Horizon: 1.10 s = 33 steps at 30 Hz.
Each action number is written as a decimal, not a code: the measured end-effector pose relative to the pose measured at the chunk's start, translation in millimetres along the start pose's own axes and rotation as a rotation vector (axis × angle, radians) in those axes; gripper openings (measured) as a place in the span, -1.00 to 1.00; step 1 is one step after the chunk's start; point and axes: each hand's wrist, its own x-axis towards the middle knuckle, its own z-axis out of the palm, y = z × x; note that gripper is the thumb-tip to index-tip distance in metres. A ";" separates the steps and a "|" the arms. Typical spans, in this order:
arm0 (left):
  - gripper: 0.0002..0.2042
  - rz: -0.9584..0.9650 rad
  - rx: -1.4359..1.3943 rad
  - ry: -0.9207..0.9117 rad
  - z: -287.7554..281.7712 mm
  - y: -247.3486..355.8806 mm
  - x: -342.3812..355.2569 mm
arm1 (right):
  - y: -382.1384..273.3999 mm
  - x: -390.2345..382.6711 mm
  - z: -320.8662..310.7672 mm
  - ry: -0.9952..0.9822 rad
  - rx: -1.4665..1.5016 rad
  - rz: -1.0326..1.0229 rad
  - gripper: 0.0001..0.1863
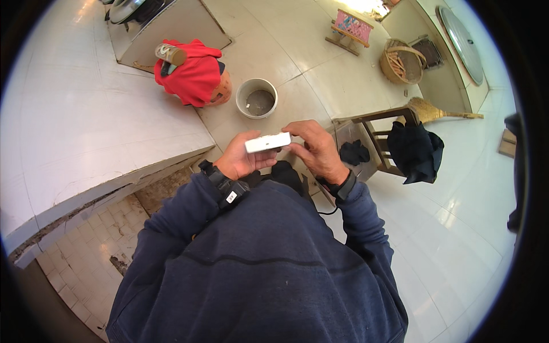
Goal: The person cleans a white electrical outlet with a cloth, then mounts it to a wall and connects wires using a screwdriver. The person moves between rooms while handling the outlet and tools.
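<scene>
A small white rectangular object (pixel 267 142) with a dark underside is held in front of my body at the centre of the view. My left hand (pixel 243 158) grips it from below and at its left end, fingers curled beneath. The fingertips and thumb of my right hand (pixel 320 153) are on its right end. Both wrists wear black straps. Just beyond the object stands a pale round bucket (pixel 263 103) on the tiled floor.
A white counter (pixel 86 148) runs along the left, with a red cloth (pixel 186 74) over an orange container behind it. At the right stand a wooden chair with black clothing (pixel 412 151) and a straw broom (pixel 426 108). Farther back are a basket (pixel 397 68) and pink folding stool (pixel 351 27).
</scene>
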 end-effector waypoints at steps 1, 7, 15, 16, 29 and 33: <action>-0.53 0.027 0.091 -0.011 -2.8 2.9 -7.9 | -6.7 2.9 3.7 0.012 0.087 0.101 -0.55; -0.37 0.410 0.456 -0.023 -20.3 12.5 -66.6 | -49.1 18.6 34.2 0.105 0.199 0.277 -0.68; -0.49 0.835 0.479 -0.113 -72.7 28.3 -146.0 | -114.1 48.9 102.8 0.110 0.346 0.344 -0.66; -0.51 0.875 0.493 -0.127 -79.6 28.9 -154.9 | -120.7 51.5 110.6 0.105 0.335 0.331 -0.65; -0.56 1.122 0.573 -0.070 -110.7 20.9 -227.4 | -172.0 84.7 159.4 -0.007 0.469 0.318 -0.58; -0.56 1.090 0.497 -0.058 -105.7 15.9 -232.2 | -181.9 87.1 158.7 -0.009 0.449 0.309 -0.56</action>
